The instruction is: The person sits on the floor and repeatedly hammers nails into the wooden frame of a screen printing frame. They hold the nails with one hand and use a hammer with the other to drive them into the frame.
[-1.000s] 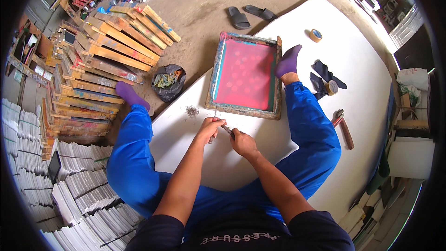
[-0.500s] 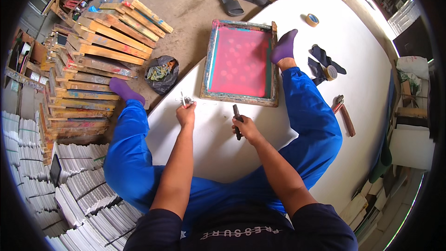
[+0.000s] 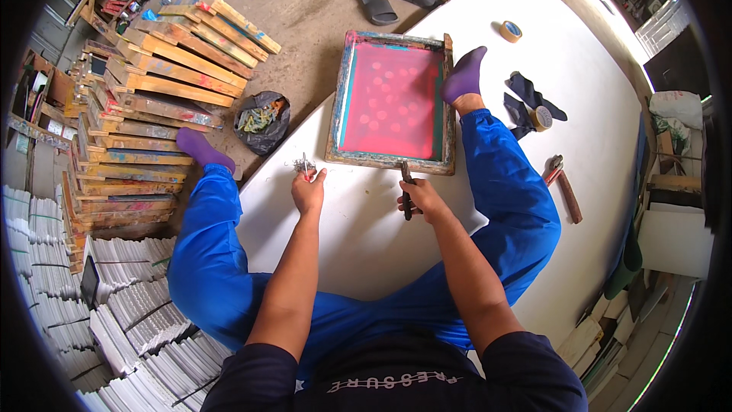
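My left hand (image 3: 308, 192) is closed around a slim tool with a pale shaft and a red part (image 3: 306, 171), possibly a screwdriver. Small metal bits (image 3: 298, 164) lie by its tip on the white board. In my right hand (image 3: 427, 201) is a long black hand tool (image 3: 406, 192), gripped upright close to the near edge of the frame; its exact kind is not clear. The wood-framed printing screen (image 3: 390, 105), with pink mesh and teal borders, lies flat on the white board between my feet.
To the right on the white board (image 3: 526, 259) are tape rolls (image 3: 510, 31), dark cloth pieces (image 3: 537, 97) and a wooden-handled hammer (image 3: 570, 198) beside red-handled pliers (image 3: 553, 170). Several wooden frames (image 3: 183, 76), a black bag (image 3: 261, 142) and white stacks (image 3: 145, 301) stand left. Slippers (image 3: 377, 6) lie beyond.
My right hand has moved right and a little forward with the black tool, toward the screen's near edge. My left hand stays near the metal bits, its slim tool shifted slightly right.
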A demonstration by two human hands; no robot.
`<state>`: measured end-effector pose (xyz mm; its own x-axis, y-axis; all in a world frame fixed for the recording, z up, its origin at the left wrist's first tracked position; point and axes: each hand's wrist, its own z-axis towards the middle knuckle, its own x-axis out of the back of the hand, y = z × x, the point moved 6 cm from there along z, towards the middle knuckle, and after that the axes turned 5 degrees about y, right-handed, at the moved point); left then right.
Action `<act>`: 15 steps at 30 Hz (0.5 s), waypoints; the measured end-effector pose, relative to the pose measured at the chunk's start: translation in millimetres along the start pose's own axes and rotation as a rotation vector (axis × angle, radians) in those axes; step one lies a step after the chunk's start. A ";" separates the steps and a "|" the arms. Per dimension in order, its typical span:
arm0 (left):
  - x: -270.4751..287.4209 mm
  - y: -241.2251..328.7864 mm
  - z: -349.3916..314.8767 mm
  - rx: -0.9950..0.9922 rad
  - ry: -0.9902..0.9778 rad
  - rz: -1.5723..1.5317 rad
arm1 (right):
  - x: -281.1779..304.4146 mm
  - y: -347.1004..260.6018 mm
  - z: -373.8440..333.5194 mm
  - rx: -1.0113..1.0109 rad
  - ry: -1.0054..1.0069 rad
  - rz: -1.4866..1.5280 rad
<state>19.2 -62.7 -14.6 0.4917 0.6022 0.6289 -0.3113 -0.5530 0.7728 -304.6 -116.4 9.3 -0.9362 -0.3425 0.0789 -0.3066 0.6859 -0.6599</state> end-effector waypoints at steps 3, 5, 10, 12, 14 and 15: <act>-5.2 -1.8 0.9 -0.020 -0.006 -0.027 | 8.7 -1.3 9.7 0.001 0.006 -0.076; -6.4 -1.2 -1.1 -0.019 -0.004 -0.047 | 13.8 -4.0 12.9 -0.012 0.002 -0.123; -8.5 4.0 -5.0 -0.012 -0.016 -0.061 | 24.8 -22.5 13.6 -0.054 0.001 -0.275; -9.6 5.0 -6.2 0.003 -0.027 -0.072 | 24.0 -32.3 8.3 -0.051 0.007 -0.349; -11.2 4.7 -8.2 0.024 -0.041 -0.084 | 21.8 -38.1 4.4 -0.040 0.018 -0.396; -12.0 5.6 -8.3 0.023 -0.039 -0.093 | 20.7 -40.1 2.8 -0.039 0.020 -0.394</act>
<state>4.8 -68.3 -17.1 0.5495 0.6287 0.5502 -0.2442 -0.5089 0.8255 -311.2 -152.8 35.3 -0.7484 -0.5720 0.3356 -0.6492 0.5283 -0.5473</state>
